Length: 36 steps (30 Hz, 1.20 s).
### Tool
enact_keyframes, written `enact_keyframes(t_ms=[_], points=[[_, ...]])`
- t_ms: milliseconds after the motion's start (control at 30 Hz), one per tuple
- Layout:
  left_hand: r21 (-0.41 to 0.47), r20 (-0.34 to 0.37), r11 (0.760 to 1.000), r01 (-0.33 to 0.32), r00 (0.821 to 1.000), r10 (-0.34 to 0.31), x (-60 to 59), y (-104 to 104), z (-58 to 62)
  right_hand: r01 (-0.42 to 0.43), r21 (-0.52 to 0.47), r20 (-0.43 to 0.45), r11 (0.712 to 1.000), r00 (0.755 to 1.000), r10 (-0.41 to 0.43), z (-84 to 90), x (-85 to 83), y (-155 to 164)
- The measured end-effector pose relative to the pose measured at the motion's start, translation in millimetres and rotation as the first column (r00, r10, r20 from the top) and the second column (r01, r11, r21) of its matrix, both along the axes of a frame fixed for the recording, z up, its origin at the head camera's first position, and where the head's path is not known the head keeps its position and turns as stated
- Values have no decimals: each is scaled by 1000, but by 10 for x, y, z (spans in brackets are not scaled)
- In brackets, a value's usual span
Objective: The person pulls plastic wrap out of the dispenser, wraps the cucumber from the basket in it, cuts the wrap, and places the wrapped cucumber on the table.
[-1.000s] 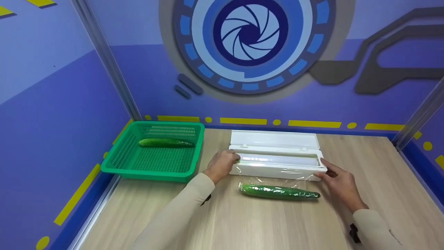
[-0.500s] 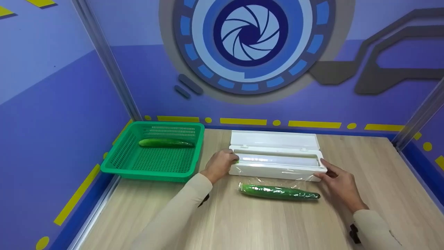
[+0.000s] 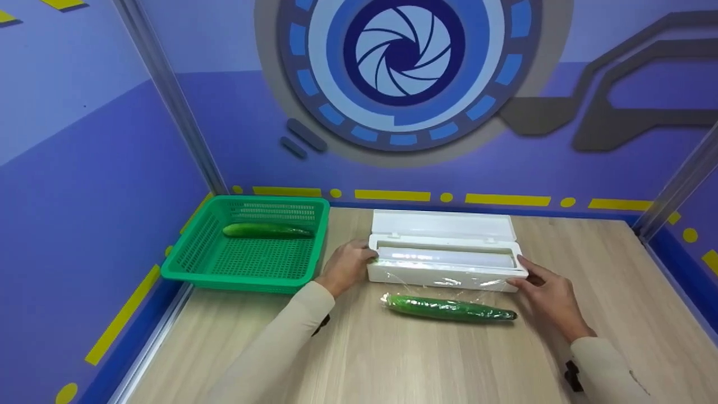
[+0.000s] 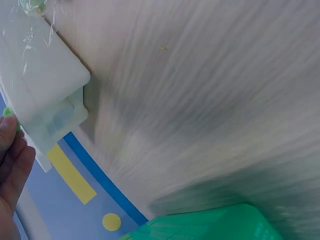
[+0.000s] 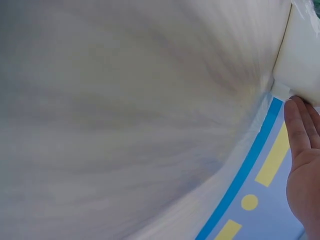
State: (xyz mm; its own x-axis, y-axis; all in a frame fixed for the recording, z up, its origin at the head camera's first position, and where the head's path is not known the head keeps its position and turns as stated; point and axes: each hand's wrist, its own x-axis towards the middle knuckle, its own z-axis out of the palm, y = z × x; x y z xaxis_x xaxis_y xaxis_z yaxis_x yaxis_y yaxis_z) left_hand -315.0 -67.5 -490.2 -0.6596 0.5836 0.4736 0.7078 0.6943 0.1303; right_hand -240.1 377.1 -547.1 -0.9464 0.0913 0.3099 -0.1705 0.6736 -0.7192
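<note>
A white cling film dispenser box [image 3: 443, 276] stands with its lid [image 3: 443, 224] raised, a roll of film [image 3: 449, 257] inside. At its front left corner my left hand [image 3: 348, 266] pinches a small green slide cutter [image 4: 7, 112], mostly hidden by the fingers in the head view. My right hand [image 3: 552, 300] grips the box's right end, thumb at the front and fingers along the side. In front of the box lies a cucumber [image 3: 449, 308] wrapped in clear film, with loose film between it and the box.
A green plastic basket [image 3: 241, 282] stands left of the box, with another cucumber [image 3: 263, 230] in it. Behind the wooden table [image 3: 415, 365] rises a printed blue wall [image 3: 235, 129]. A metal post [image 3: 168, 95] marks the left corner.
My left hand has slid slightly left to the box's left end with the slide cutter. The wrapped cucumber's left end has shifted a little. My right hand has stayed in place.
</note>
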Motion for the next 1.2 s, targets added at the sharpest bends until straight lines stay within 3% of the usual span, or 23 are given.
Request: enact_keyframes(t_ms=[167, 467, 767, 867, 1000, 1100, 1200], points=[[35, -27, 999, 19, 999, -18, 6, 43, -19, -3, 37, -9, 999, 1000, 4, 32, -5, 12], [0, -21, 1000, -11, 1000, 11, 35, 194, -57, 15, 119, -98, 993, 995, -3, 99, -53, -21], [83, -86, 996, 24, 996, -17, 64, 240, -157, -15, 109, -228, 994, 973, 40, 34, -9, -130], [136, -44, 990, 35, 999, -29, 77, 250, -161, -32, 110, -236, 993, 970, 58, 35, 25, -149], [226, 68, 972, 64, 994, -81, 104, 250, -159, -78, 22, -151, 997, 985, 80, 72, 75, -137], [273, 168, 959, 73, 978, -122, 133, 245, -150, -125, -101, -54, 987, 991, 120, 102, 124, -105], [310, 256, 949, 60, 956, -144, 168, 242, -138, -179, -227, 17, 957, 982, 187, 115, 174, -72]])
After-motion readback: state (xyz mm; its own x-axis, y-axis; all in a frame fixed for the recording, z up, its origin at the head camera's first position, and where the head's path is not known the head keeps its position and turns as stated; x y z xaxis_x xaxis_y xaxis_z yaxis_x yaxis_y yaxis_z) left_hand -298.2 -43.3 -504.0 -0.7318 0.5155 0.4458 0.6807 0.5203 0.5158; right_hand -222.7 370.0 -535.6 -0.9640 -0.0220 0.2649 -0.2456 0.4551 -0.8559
